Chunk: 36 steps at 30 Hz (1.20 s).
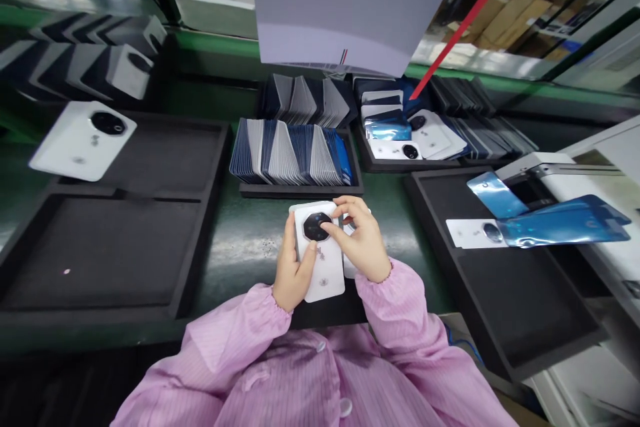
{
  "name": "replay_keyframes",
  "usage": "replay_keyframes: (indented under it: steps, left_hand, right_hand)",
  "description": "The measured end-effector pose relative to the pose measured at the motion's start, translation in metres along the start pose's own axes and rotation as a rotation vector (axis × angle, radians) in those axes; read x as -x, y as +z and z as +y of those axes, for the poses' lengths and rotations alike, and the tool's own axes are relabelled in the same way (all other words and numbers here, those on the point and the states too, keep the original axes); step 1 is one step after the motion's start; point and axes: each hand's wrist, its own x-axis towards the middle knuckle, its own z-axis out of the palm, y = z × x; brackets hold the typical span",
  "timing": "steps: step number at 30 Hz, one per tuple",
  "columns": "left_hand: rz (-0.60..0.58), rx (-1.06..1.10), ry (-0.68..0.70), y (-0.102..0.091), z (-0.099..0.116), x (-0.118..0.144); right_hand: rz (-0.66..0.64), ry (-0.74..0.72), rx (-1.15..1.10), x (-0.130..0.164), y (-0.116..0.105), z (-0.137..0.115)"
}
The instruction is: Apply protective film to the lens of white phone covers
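I hold a white phone back cover (pixel 324 260) with a black octagonal camera module close to my chest. My left hand (pixel 291 269) grips its left edge, thumb lying on its face. My right hand (pixel 361 240) grips the right side, fingers curled at the camera module's edge. A second white piece shows partly behind my right hand. Both sleeves are pink.
Black foam trays (pixel 150 227) lie at left, one white cover (pixel 83 141) resting on them. Racks of upright covers (pixel 293 152) stand ahead, with more covers (pixel 415 137) to their right. A right-hand tray (pixel 520 307) holds a cover and blue films (pixel 560 223) beside a white machine (pixel 600 173).
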Motion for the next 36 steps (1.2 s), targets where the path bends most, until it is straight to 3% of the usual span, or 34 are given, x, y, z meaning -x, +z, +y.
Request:
replay_keyframes:
  steps: [4, 7, 11, 19, 29, 36]
  left_hand:
    - [-0.006, 0.054, -0.045, 0.000, 0.002, -0.001]
    - [-0.010, 0.088, -0.079, 0.000, 0.004, -0.003]
    - [0.000, 0.100, -0.125, 0.000, 0.005, -0.005]
    - [0.007, 0.119, -0.142, -0.002, 0.003, -0.008]
    - [-0.005, 0.103, -0.117, -0.004, 0.001, -0.006]
    - [0.004, 0.060, -0.059, -0.004, 0.001, -0.005]
  right_hand:
    - [0.039, -0.118, 0.044, 0.003, 0.002, 0.003]
    - [0.093, -0.381, 0.124, 0.008, 0.005, 0.006]
    - [0.005, -0.650, 0.021, 0.017, 0.010, 0.014]
    - [-0.017, -0.701, -0.135, 0.023, 0.013, 0.013]
    - [-0.044, -0.651, -0.143, 0.026, 0.014, 0.013]
    - [-0.007, -0.733, -0.139, 0.025, 0.014, 0.013]
